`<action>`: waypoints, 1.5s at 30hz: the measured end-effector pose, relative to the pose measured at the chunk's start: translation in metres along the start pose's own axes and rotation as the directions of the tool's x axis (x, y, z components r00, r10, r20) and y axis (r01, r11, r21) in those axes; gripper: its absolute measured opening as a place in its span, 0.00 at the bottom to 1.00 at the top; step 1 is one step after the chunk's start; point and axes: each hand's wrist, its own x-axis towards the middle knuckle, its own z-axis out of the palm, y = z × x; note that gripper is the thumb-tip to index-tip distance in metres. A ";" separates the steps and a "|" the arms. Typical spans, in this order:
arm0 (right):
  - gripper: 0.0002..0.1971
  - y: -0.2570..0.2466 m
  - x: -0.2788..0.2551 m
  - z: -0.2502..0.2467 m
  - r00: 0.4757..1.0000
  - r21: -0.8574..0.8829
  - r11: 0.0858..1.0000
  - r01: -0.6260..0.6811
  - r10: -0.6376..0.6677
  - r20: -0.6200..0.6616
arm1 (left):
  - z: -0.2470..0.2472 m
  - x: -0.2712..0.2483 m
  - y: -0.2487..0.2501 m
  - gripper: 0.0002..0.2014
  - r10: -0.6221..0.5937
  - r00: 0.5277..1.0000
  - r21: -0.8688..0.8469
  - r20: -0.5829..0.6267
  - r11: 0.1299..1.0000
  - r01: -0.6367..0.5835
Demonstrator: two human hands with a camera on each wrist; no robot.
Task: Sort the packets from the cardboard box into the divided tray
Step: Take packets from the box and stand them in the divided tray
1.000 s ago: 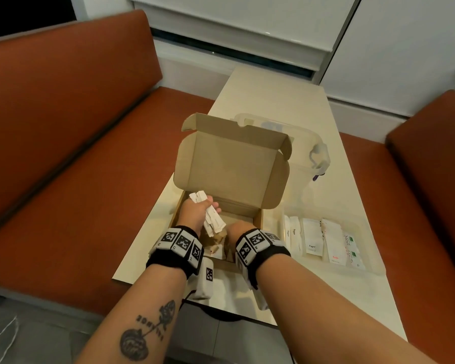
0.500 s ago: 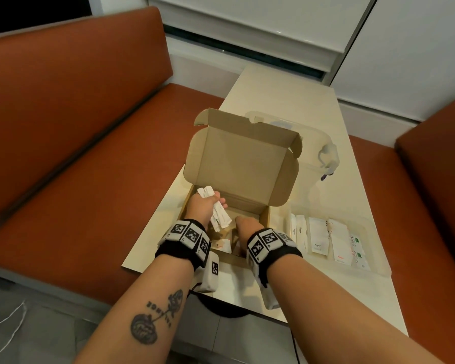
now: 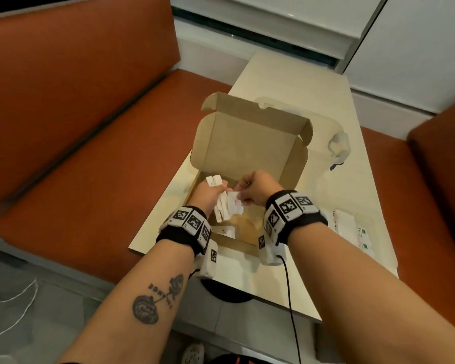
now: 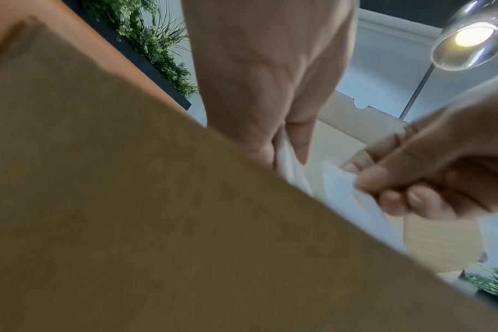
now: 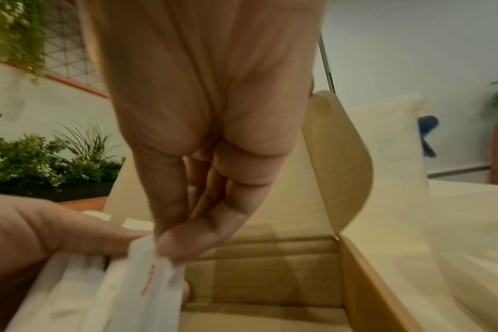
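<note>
Table (image 3: pixel 286 82) pale, flanked by orange benches. Box (image 3: pixel 247 143) near its front edge, lid up, floor mostly bare: one packet (image 3: pixel 227 230) visible flat at the near wall, perhaps more hidden under the hands. Tray (image 3: pixel 373 224) just right of the box, partly behind the right forearm; several packets already filed there, some with green print (image 3: pixel 364 233), compartments too hidden to count.

Sorting well along by the look of it, though not finished: bundle (image 3: pixel 222 203) of white packets gripped in the left hand (image 3: pixel 208 193) above the box, fingers curled round it. Right hand (image 3: pixel 255 186) beside it, thumb and forefinger pinched on one packet with red print (image 3: pixel 234 204), touching the bundle, seemingly being pulled free.

Left to do: carry that packet to its compartment, then the rest of the bundle, then the leftovers in the box.
</note>
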 end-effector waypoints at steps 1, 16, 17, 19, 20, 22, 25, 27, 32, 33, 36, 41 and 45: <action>0.06 -0.002 0.001 0.000 0.999 -0.006 1.000 0.013 -0.014 -0.034 | 0.001 0.000 0.000 0.05 -0.001 1.000 0.016 0.005 1.000 0.001; 0.13 0.004 -0.001 0.029 0.987 -0.217 0.972 -0.092 0.118 0.111 | -0.014 0.008 0.006 0.09 0.145 0.985 0.254 -0.092 0.960 -0.118; 0.16 0.003 -0.003 0.035 0.978 -0.298 0.953 -0.052 0.109 0.176 | -0.014 0.009 0.007 0.09 0.160 0.981 0.262 -0.106 0.957 -0.127; 0.19 0.000 -0.004 0.047 0.969 -0.348 0.937 0.009 0.078 0.236 | -0.016 0.012 0.008 0.09 0.167 0.976 0.263 -0.139 0.957 -0.126; 0.20 -0.002 -0.003 0.053 0.969 -0.378 0.925 0.033 0.063 0.240 | -0.018 0.013 0.008 0.09 0.163 0.974 0.257 -0.156 0.959 -0.120; 0.20 -0.006 -0.001 0.063 0.971 -0.495 0.864 0.093 0.030 0.236 | -0.020 0.015 0.006 0.09 0.152 0.972 0.250 -0.178 0.963 -0.105; 0.19 -0.004 0.003 0.073 0.973 -0.559 0.811 0.172 -0.052 0.223 | -0.022 0.016 0.005 0.09 0.140 0.970 0.252 -0.197 0.964 -0.088; 0.20 -0.001 0.004 0.075 0.972 -0.555 0.809 0.192 -0.080 0.219 | -0.022 0.017 0.006 0.09 0.141 0.970 0.250 -0.199 0.964 -0.089; 0.19 -0.001 0.003 0.076 0.972 -0.565 0.799 0.207 -0.102 0.212 | -0.022 0.017 0.005 0.09 0.136 0.970 0.253 -0.201 0.964 -0.083; 0.18 -0.001 0.004 0.076 0.971 -0.575 0.790 0.213 -0.107 0.214 | -0.022 0.017 0.005 0.09 0.137 0.970 0.258 -0.200 0.963 -0.083; 0.18 -0.002 0.005 0.075 0.969 -0.598 0.772 0.214 -0.090 0.231 | -0.021 0.017 0.006 0.09 0.142 0.969 0.279 -0.202 0.957 -0.082; 0.17 0.002 0.003 0.076 0.967 -0.580 0.786 0.215 -0.088 0.241 | -0.020 0.018 0.005 0.09 0.141 0.968 0.278 -0.209 0.957 -0.079; 0.14 0.009 0.002 0.075 0.962 -0.563 0.795 0.225 -0.089 0.259 | -0.020 0.018 0.004 0.08 0.148 0.966 0.276 -0.212 0.957 -0.086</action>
